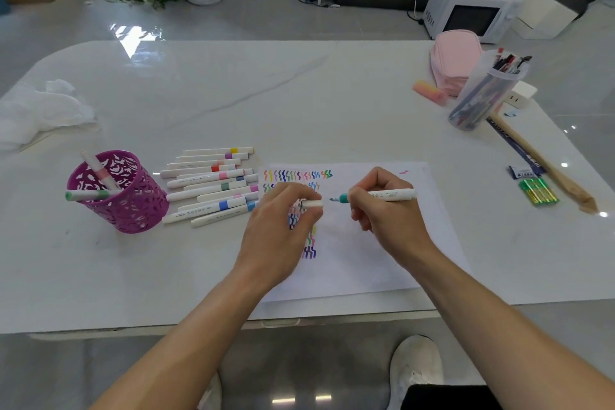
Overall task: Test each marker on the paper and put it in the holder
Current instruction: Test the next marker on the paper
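Note:
My right hand (382, 210) grips an uncapped teal marker (389, 195), its tip pointing left just above the white paper (366, 260). Its white cap (312, 204) is pinched in my left hand (283, 220), a short gap from the tip. Rows of coloured squiggles cover the paper's upper left. Several capped markers (213, 186) lie in a pile left of the paper. Further left, the purple perforated holder (119, 200) has two markers sticking out of it.
On the white table, crumpled white plastic (43, 110) lies at far left. At the right stand a clear tube of pens (482, 93), a pink pouch (454, 60), a long wooden stick (539, 160) and a pack of green pens (539, 191).

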`<state>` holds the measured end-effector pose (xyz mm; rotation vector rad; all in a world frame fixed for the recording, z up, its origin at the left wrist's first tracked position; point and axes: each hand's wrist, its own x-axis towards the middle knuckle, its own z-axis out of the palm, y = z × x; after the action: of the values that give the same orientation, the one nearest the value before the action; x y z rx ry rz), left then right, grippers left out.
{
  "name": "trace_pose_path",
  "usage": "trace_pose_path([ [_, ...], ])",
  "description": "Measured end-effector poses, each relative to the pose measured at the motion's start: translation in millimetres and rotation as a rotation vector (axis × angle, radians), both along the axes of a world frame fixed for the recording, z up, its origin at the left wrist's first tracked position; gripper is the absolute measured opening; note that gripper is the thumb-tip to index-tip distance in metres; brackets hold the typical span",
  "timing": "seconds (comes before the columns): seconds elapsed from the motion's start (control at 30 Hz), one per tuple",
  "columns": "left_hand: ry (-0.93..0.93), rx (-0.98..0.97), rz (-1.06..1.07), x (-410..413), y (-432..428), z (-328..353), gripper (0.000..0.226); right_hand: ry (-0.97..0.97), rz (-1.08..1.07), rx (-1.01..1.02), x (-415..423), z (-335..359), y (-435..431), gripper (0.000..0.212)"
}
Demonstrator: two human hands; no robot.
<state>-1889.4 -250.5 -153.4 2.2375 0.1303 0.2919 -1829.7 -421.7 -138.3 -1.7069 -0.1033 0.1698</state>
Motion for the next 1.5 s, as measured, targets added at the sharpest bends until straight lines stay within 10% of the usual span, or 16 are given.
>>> trace_pose_path([
  [0.27,0.096,-0.527,0.1,-17.6,-1.2,5.7,0.022,-0.05,0.129,-0.023,-20.5,13.2,-2.7,0.015],
  [1.5,0.131,-0.412,0.046,-21.7,5.9,15.7,0.02,0.182,0.352,0.262,-11.5,1.4,1.0,0.01],
])
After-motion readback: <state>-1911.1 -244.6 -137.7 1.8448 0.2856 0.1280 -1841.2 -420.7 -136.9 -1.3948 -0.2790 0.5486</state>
